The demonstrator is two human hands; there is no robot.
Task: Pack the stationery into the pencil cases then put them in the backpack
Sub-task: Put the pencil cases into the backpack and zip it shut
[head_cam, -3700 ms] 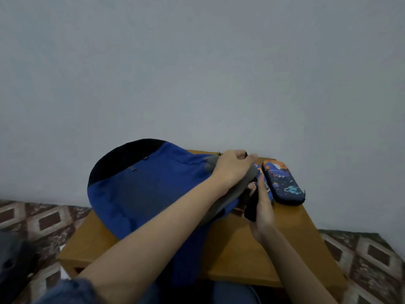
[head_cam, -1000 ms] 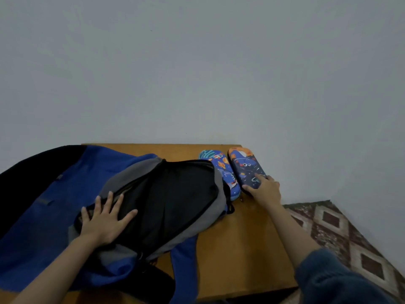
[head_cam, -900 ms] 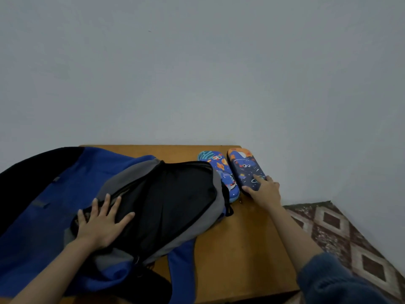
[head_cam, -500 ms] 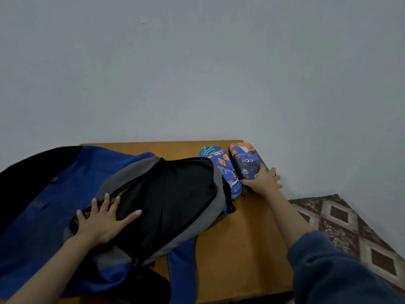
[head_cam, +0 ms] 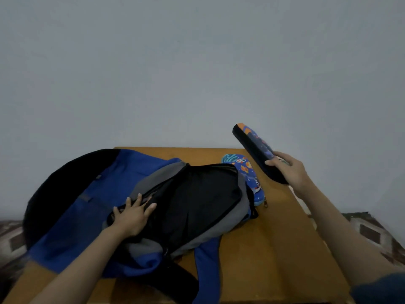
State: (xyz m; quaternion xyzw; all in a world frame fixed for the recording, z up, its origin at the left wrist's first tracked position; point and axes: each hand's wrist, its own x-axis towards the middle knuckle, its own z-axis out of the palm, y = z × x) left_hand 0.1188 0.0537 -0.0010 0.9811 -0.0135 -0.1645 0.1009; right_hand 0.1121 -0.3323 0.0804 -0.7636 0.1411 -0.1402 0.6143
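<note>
A blue, grey and black backpack (head_cam: pixel 92 194) lies on the wooden table (head_cam: pixel 274 238), its main compartment gaping open with a dark lining. My left hand (head_cam: pixel 133 213) rests flat on the near edge of that opening, fingers spread. My right hand (head_cam: pixel 289 170) grips a dark blue pencil case (head_cam: pixel 252 143) with an orange end and holds it tilted in the air above the table's far right corner. A second, lighter blue pencil case (head_cam: pixel 247 172) with orange prints lies on the table against the backpack's right side, partly hidden by it.
A plain grey wall stands right behind the table. A patterned brown floor (head_cam: pixel 372 233) shows on the right and left. A blue shoulder strap (head_cam: pixel 208 270) and a black strap (head_cam: pixel 175 277) trail toward the table's near edge.
My right hand has closed round the dark blue pencil case and lifted it off the table, tilting it up. My left hand stays on the backpack opening.
</note>
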